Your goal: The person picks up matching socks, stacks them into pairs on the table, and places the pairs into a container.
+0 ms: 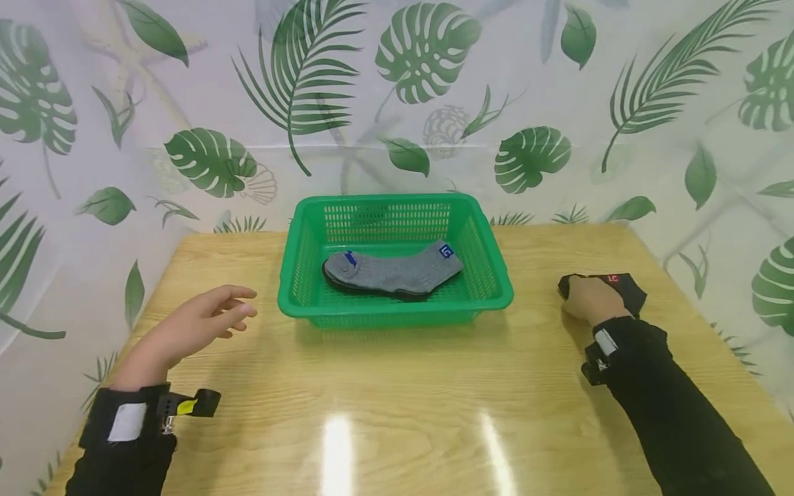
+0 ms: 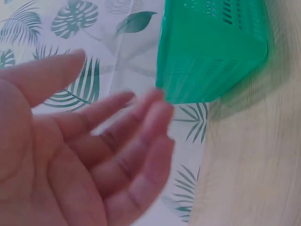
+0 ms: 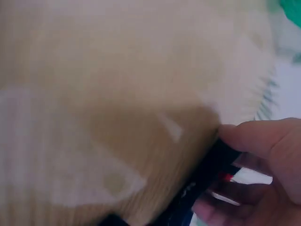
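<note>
On the right side of the table, my right hand (image 1: 593, 300) grips a black sock (image 1: 633, 292) with a small red logo near its cuff. The right wrist view shows the thumb on one side of the dark fabric (image 3: 205, 165) and fingers on the other. My left hand (image 1: 201, 318) hovers left of the green basket (image 1: 397, 311), fingers loosely bent and holding nothing. Inside the basket lies a grey sock (image 1: 397, 273) with blue marks at toe and cuff, on top of something black that shows along its lower edge.
The light wooden table (image 1: 403, 386) carries the basket near its back edge, at the middle. Behind and beside it hangs a white covering (image 1: 459, 165) printed with green leaves. Light reflections streak the front of the tabletop.
</note>
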The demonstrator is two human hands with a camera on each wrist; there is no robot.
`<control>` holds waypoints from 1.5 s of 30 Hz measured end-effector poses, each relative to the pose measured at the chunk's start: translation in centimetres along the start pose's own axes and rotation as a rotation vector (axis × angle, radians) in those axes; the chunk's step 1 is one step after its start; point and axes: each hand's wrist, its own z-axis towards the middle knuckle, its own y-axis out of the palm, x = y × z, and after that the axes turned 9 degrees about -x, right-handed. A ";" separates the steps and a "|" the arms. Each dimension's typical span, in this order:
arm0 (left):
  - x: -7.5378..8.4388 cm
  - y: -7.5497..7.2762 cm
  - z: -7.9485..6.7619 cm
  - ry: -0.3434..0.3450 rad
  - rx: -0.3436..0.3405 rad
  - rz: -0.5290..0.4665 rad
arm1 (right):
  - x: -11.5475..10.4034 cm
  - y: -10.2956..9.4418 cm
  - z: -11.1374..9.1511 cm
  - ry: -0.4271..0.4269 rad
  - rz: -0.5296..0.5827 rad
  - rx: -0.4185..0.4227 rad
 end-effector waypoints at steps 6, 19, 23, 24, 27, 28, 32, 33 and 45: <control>0.3 2.4 -0.3 0.153 0.085 0.001 | -5.2 3.0 -2.3 -0.247 -0.219 0.182; 3.0 11.3 6.7 0.278 -0.215 0.184 | -22.7 8.8 -9.6 -0.849 -0.427 0.302; 3.5 12.3 8.1 0.278 -0.226 0.244 | -25.5 8.3 -10.1 -0.940 -0.377 0.125; 3.5 12.4 8.2 0.281 -0.212 0.260 | -25.5 7.9 -10.0 -0.948 -0.357 0.113; 3.3 12.6 8.1 0.226 -0.171 0.271 | -24.6 6.6 -9.5 -0.880 -0.291 0.156; 3.2 12.6 7.9 0.202 -0.168 0.265 | -24.0 6.2 -9.4 -0.829 -0.274 0.183; 2.9 13.4 7.6 0.091 -0.180 0.261 | -21.7 5.9 -8.6 -0.585 -0.273 0.219; 2.9 13.8 7.7 0.077 -0.181 0.273 | -21.3 6.0 -8.4 -0.550 -0.287 0.207; 1.7 13.5 7.6 -0.030 -0.069 0.414 | -17.5 6.6 -7.1 -0.443 -0.182 0.110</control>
